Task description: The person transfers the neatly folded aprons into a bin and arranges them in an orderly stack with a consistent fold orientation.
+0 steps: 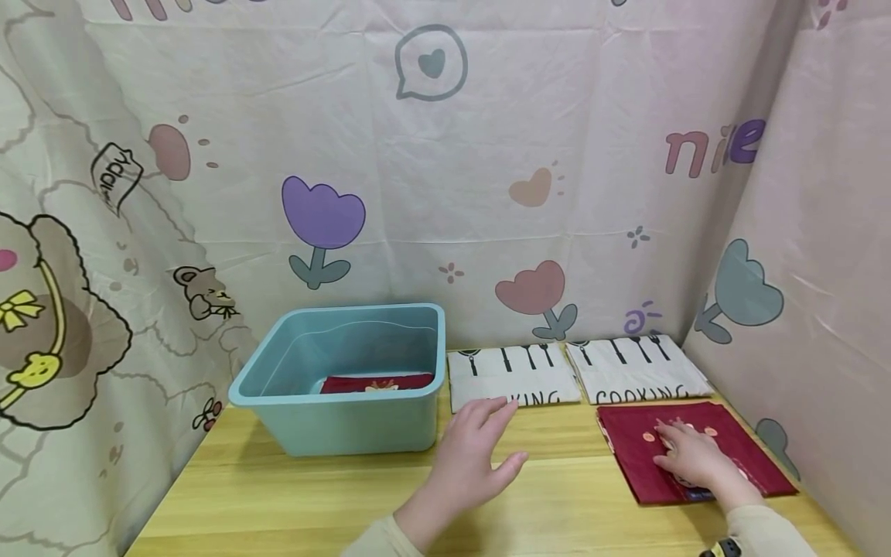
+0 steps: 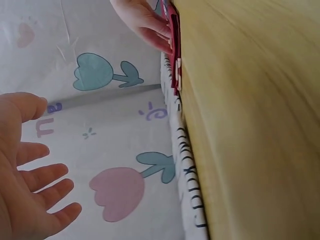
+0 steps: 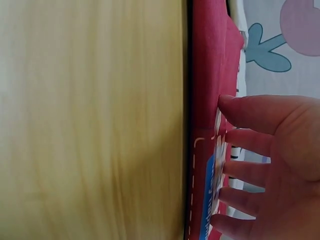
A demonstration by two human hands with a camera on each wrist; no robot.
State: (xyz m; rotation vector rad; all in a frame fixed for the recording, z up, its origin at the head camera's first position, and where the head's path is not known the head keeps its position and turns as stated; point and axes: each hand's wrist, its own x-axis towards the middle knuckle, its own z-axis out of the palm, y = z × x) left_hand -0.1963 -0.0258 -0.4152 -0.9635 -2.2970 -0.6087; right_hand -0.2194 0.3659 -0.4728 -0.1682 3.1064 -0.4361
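A folded dark red cloth with a printed pattern lies flat at the right of the table. My right hand rests on top of it; in the right wrist view the fingertips touch its surface, spread and not curled round it. My left hand hovers over the middle of the table, palm turned right, fingers parted and holding nothing. The left wrist view shows the same left hand with loosely bent fingers, apart from the cloths.
A light blue plastic bin stands on the left of the table with another dark red cloth inside. Two folded white cloths with black utensil prints lie along the back. A printed curtain hangs behind and at both sides.
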